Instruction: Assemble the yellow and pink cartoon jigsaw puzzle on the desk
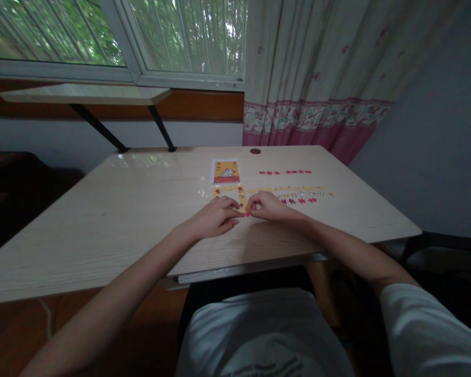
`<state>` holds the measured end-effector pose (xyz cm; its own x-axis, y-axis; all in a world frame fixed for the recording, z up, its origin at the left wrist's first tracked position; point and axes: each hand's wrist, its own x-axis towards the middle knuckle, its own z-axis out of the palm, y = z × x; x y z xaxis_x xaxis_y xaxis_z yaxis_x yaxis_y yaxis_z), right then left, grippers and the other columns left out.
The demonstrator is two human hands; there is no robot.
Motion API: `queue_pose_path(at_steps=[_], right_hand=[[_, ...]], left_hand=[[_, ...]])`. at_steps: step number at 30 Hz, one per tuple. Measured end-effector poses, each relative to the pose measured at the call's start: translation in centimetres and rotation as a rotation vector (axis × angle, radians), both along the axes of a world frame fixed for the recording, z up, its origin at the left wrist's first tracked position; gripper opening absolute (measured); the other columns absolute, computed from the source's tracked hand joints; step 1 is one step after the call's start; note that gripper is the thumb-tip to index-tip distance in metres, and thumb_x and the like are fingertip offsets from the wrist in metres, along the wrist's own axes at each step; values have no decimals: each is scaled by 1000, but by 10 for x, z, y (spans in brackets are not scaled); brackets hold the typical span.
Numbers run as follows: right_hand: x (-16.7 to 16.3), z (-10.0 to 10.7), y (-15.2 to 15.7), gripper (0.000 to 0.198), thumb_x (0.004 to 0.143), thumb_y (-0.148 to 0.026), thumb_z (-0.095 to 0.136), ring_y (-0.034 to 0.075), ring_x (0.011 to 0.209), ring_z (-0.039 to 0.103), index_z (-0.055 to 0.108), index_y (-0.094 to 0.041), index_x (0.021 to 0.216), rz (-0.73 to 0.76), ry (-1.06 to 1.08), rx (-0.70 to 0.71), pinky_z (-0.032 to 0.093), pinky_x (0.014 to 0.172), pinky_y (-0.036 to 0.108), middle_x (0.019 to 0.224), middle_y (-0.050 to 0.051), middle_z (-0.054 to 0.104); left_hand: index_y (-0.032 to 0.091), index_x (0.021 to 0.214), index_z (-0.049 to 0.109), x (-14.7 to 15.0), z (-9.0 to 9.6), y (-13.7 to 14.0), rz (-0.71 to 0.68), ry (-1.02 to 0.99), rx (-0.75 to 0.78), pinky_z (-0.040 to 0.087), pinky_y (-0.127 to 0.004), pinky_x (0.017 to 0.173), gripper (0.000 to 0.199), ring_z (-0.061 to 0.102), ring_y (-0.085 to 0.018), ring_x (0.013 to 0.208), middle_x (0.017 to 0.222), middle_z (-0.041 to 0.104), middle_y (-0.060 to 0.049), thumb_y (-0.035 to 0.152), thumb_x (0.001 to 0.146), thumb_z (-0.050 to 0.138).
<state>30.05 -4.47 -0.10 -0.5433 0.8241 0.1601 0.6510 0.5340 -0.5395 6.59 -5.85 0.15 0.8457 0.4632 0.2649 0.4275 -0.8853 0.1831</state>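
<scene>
A partly assembled jigsaw puzzle with a yellow border lies flat on the table, its near part covered by my hands. My left hand rests over its lower left, fingers apart, with the index fingertip touching a red puzzle piece at the near right corner. My right hand is closed in a pinch at that same corner, thumb and finger on the red piece. Just beyond the puzzle lies a picture card, yellow and red with a white animal on it.
To the right lie loose pieces in rows: red ones farthest back, yellow ones, pale ones, and more red ones nearest. A raised shelf stands at the back left. The table has a round cable hole.
</scene>
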Motion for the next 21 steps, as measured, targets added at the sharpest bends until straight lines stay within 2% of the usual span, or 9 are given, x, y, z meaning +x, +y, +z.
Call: queue_pose_path(at_steps=[4, 7, 11, 15, 18, 21], right_hand=[[4, -2, -2, 13, 81, -12, 64, 18, 85, 66, 76, -16, 83, 99, 40, 155, 46, 85, 31, 85, 7, 75], [10, -2, -3, 16, 87, -15, 59, 19, 92, 66, 75, -16, 91, 208, 55, 239, 45, 90, 34, 93, 9, 76], [17, -5, -5, 20, 91, -18, 57, 20, 97, 64, 75, -18, 98, 312, -3, 285, 44, 93, 38, 103, 8, 77], [20, -7, -7, 24, 95, -25, 55, 21, 98, 62, 75, -19, 106, 356, -52, 294, 43, 92, 38, 109, 8, 77], [19, -7, -9, 26, 97, -26, 53, 21, 98, 61, 75, -18, 107, 365, -103, 317, 43, 91, 37, 111, 9, 77], [18, -7, -11, 26, 96, -23, 52, 22, 98, 60, 75, -17, 106, 355, -148, 351, 43, 91, 38, 113, 10, 76]], left_hand=[[19, 123, 69, -6, -1, -1, -20, -34, -16, 48, -45, 96, 32, 60, -29, 111, 120, 63, -14, 32, 96, 57], [18, 127, 66, -16, 2, 1, 0, -106, -40, 49, -43, 96, 36, 60, -27, 109, 118, 63, -13, 37, 98, 54], [18, 121, 68, -39, 6, 10, 117, -141, -17, 48, -44, 99, 35, 59, -27, 111, 118, 62, -14, 39, 98, 54], [18, 125, 66, -58, 0, 25, 192, -104, -25, 48, -48, 100, 41, 58, -30, 115, 123, 61, -15, 43, 96, 54], [13, 129, 64, -64, -7, 32, 197, -66, -45, 47, -50, 103, 48, 58, -32, 119, 130, 59, -20, 45, 95, 54], [14, 130, 64, -65, -12, 34, 196, -40, -66, 46, -51, 105, 49, 57, -33, 123, 133, 60, -20, 45, 94, 55]])
